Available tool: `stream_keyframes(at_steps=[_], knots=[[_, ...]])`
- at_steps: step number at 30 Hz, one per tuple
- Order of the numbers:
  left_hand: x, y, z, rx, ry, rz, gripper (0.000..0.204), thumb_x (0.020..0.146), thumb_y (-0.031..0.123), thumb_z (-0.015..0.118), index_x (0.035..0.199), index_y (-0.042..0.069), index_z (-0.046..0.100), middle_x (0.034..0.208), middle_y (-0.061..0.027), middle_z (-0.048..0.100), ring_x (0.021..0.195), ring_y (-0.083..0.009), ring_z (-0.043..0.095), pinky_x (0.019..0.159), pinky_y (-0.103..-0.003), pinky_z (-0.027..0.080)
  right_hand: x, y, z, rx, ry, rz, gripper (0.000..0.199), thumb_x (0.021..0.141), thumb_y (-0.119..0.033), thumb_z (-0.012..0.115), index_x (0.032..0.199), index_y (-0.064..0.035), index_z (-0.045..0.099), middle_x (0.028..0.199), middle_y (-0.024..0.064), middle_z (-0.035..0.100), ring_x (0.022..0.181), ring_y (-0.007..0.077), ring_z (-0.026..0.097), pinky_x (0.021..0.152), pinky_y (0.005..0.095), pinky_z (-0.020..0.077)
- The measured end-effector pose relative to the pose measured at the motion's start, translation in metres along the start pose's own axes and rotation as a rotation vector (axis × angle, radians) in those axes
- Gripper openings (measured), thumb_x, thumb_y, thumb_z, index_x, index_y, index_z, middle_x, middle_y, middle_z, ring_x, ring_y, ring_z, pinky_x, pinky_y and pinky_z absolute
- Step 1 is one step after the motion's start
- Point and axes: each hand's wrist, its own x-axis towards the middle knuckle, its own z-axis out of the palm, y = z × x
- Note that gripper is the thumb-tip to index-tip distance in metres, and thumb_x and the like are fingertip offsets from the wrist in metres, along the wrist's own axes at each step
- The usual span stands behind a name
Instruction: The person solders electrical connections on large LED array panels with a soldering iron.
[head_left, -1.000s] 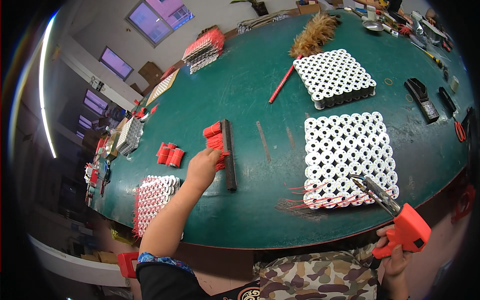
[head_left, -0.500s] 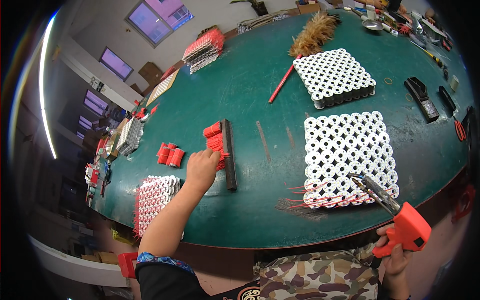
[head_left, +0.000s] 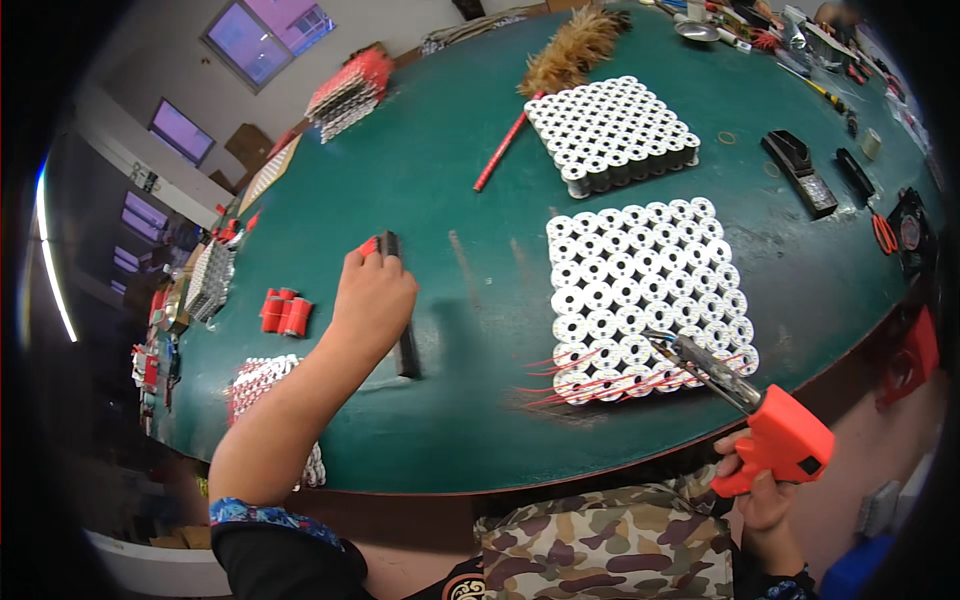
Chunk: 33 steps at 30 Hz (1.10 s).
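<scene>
My left hand (head_left: 372, 298) reaches over the red wires (head_left: 370, 246) lying against a dark bar (head_left: 405, 352) on the table. Its fingers are curled down, and their tips, with anything they pinch, are hidden beneath the hand. In my right hand (head_left: 762, 490) is a red soldering gun (head_left: 790, 440), gripped by the handle. The gun's metal tip points left, above the near edge of a block of white-ringed cylindrical cells (head_left: 640, 270). Several thin red wires (head_left: 590, 388) lie across that block's near rows, some sticking out past its left side.
Red bundles (head_left: 285, 312) lie left of my hand. A wired cell block (head_left: 262, 380) is partly behind my left forearm. Farther off are another cell block (head_left: 620, 130), a feather duster (head_left: 575, 50), a black holder (head_left: 800, 172) and red-handled scissors (head_left: 882, 232).
My left hand has moved away from me along the dark bar and now covers most of the red wires. The whole view has shifted right; the soldering gun keeps its place over the block.
</scene>
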Motion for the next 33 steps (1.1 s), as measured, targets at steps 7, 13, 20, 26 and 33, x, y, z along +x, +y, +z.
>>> stream_keyframes(at_steps=[7,13,20,26,33], knots=[[0.023,0.036,-0.006,0.153,-0.232,0.187,0.011,0.083,0.015,0.063,0.083,0.013,0.073,0.086,-0.0042,0.065,0.086,-0.0230,0.063,0.081,-0.039,0.044,-0.003,-0.006,-0.002,0.022,0.000,0.006,0.058,0.098,-0.040,0.063,0.130,0.0065,0.053,0.116,0.0234,0.066,0.085,0.0175,0.065,0.075,0.0325,0.0547],[0.003,0.036,0.013,-0.180,0.163,0.023,0.008,0.080,0.011,0.061,0.085,0.011,0.066,0.080,-0.0048,0.060,0.083,-0.0251,0.062,0.075,-0.039,0.046,-0.003,-0.004,-0.007,0.039,-0.009,0.009,0.056,0.098,-0.040,0.063,0.131,0.0060,0.054,0.117,0.0220,0.066,0.086,0.0171,0.065,0.076,0.0329,0.0553],[-0.015,0.041,0.016,-0.357,0.284,-0.117,0.006,0.079,0.008,0.060,0.083,0.009,0.065,0.081,-0.0074,0.058,0.079,-0.0284,0.061,0.071,-0.042,0.047,-0.002,-0.005,-0.014,-0.033,-0.109,0.060,0.046,0.095,-0.021,0.066,0.130,0.0065,0.054,0.119,0.0222,0.066,0.087,0.0186,0.067,0.076,0.0329,0.0573],[0.002,0.090,-0.063,-0.653,0.451,0.048,0.018,0.076,0.003,0.068,0.093,0.007,0.071,0.083,-0.0064,0.060,0.074,-0.0269,0.059,0.066,-0.039,0.046,0.011,-0.014,-0.013,-0.072,-0.152,0.115,0.054,0.089,-0.009,0.065,0.138,0.0055,0.049,0.129,0.0238,0.062,0.095,0.0230,0.071,0.080,0.0347,0.0592],[0.006,0.140,-0.087,-0.818,0.497,0.168,0.023,0.075,0.010,0.068,0.098,0.006,0.068,0.084,-0.0051,0.057,0.081,-0.0243,0.061,0.071,-0.038,0.046,0.020,-0.027,-0.006,-0.062,-0.170,0.165,0.053,0.089,-0.010,0.064,0.138,0.0044,0.051,0.128,0.0195,0.065,0.101,0.0258,0.071,0.086,0.0383,0.0584]])
